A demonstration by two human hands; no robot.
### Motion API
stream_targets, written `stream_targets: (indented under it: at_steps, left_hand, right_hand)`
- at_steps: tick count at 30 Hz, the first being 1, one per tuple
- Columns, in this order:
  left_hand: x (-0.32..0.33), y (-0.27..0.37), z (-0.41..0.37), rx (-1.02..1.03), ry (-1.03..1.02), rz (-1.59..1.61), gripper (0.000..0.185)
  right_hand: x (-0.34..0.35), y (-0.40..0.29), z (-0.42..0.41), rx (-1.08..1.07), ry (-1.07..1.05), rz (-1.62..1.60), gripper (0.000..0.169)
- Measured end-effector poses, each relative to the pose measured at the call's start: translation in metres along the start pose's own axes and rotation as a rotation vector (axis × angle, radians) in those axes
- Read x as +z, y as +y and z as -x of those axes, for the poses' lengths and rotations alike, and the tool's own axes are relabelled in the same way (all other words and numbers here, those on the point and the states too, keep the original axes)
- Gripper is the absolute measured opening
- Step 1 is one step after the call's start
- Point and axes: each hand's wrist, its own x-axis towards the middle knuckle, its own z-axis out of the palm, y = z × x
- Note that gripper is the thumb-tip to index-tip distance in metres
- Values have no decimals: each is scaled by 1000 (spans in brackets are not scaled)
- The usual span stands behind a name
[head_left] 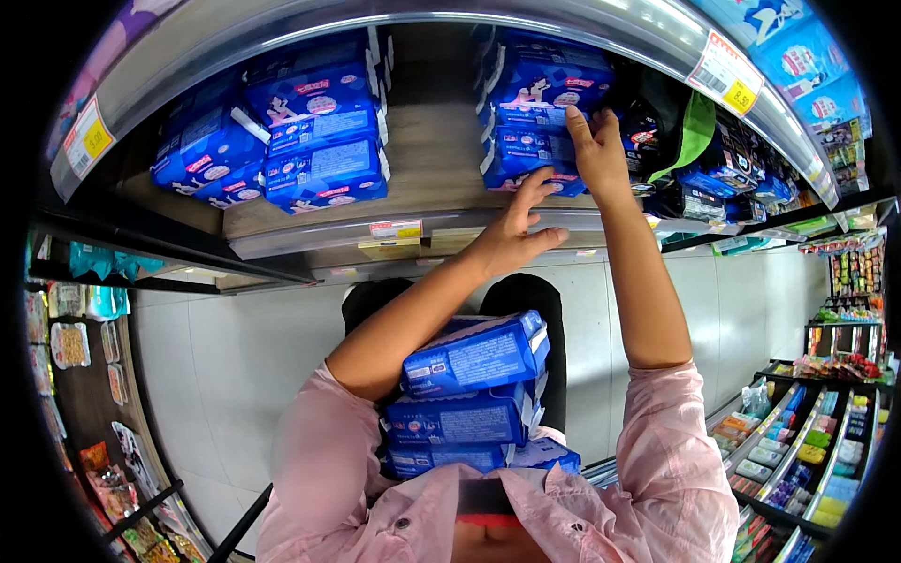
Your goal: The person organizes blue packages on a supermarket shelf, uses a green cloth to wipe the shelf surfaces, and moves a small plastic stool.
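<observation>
Blue soft packs, apparently sanitary pads, stand stacked on a wooden-looking shelf board, with one stack (pixel 538 151) at the centre right and another group (pixel 320 141) to the left. My right hand (pixel 598 144) rests its fingertips at the right side of the centre-right stack, fingers apart. Just below and left of it, my left hand (pixel 524 232) is spread before the front of that stack, its index fingertip near the lowest pack and nothing in its palm. Several more blue packs (pixel 471 359) lie piled on my lap, against my pink shirt.
Dark packs (pixel 704 200) and a black and green fabric item (pixel 693 141) sit right of the stack. The upper shelf edge with price tags (pixel 728 74) overhangs the hands. The lower shelf lip (pixel 310 239) runs before my knees. Other stocked racks (pixel 781 436) stand on both sides.
</observation>
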Motion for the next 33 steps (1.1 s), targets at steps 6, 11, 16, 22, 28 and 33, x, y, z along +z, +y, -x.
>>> stream_targets:
  at_steps: [6, 11, 16, 22, 28, 33]
  left_hand:
    - [-1, 6, 3, -53, 17, 13, 85]
    - [-1, 9, 8, -35, 106, -27, 81]
    - [-4, 6, 10, -18, 145, -52, 79]
    - [-7, 10, 15, -19, 186, -78, 78]
    - [-6, 14, 14, -46, 294, -58, 73]
    - [-10, 11, 15, -35, 292, -53, 70]
  right_hand:
    - [9, -7, -12, 112, -1, 241, 74]
    - [9, 7, -32, 176, -59, 75, 79]
    - [8, 4, -31, 26, -104, 270, 87]
    - [5, -17, -42, 211, -322, 160, 88]
    - [22, 21, -69, 228, -220, -8, 99]
    - [47, 27, -94, 334, -123, -324, 120]
